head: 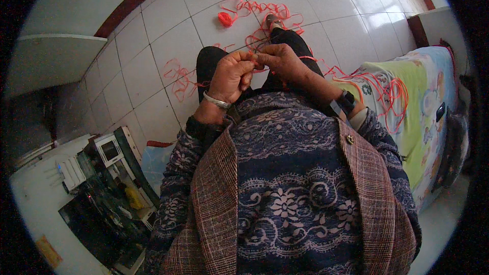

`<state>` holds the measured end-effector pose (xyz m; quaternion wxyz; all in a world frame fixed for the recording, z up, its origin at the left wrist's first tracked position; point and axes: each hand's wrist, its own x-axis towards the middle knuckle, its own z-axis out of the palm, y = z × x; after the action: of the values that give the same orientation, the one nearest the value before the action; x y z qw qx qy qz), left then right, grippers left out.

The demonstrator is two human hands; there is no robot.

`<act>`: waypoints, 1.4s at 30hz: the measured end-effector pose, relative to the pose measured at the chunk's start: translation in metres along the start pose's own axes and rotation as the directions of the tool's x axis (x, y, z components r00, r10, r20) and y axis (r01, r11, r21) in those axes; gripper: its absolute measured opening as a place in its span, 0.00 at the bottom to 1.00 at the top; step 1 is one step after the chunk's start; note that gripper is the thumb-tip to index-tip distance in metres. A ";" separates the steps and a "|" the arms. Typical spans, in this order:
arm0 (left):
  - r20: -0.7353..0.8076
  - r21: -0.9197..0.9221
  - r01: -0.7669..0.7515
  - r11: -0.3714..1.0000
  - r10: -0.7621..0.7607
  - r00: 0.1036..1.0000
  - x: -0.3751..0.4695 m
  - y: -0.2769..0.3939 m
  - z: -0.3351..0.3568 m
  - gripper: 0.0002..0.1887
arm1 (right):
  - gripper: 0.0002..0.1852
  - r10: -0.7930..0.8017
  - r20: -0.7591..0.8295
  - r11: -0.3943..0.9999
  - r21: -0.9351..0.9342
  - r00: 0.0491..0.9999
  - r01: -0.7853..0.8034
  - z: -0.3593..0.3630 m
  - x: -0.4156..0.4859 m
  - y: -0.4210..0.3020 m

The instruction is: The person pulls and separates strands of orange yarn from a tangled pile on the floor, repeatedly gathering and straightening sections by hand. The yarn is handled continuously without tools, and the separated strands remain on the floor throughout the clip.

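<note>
My left hand, with a silver bracelet at the wrist, is raised above my lap. Its thumb and fingers pinch a thin red ribbon. Against its fingertips are those of my right hand, also closed on the ribbon; a dark watch is on that wrist. The fingers hide most of the gripped part. Strands of red ribbon run to the right, over the bed's edge. More loops of ribbon lie on the floor around one shoe, near a small red ribbon roll. Paler loops lie left of my knee.
A bed with a patterned cover stands at the right, with tangled ribbon and a small black object on it. At the lower left, a white surface holds a dark screen and a white router-like device. The floor is tiled.
</note>
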<state>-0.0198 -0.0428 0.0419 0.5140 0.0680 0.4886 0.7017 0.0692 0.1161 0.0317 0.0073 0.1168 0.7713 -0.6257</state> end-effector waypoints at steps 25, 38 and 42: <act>-0.667 0.740 -0.034 0.671 0.740 0.082 -0.088 0.078 -0.245 0.13 | 0.09 0.016 0.188 0.939 -0.340 0.982 0.050 -0.110 -0.007 -0.003; 0.137 0.651 -0.204 0.731 0.150 0.979 0.016 0.020 -0.008 0.21 | 0.07 -0.316 0.411 0.721 -0.481 0.855 0.498 -0.037 0.027 -0.010; 0.044 0.816 -0.063 0.575 0.048 0.998 0.006 0.048 -0.044 0.14 | 0.08 -0.445 0.572 0.354 -0.594 0.689 0.722 -0.076 0.013 -0.004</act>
<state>-0.0805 -0.0652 0.0529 0.4070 0.3180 0.7499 0.4133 0.0661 0.1915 0.0500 -0.0469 -0.2866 0.9382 -0.1881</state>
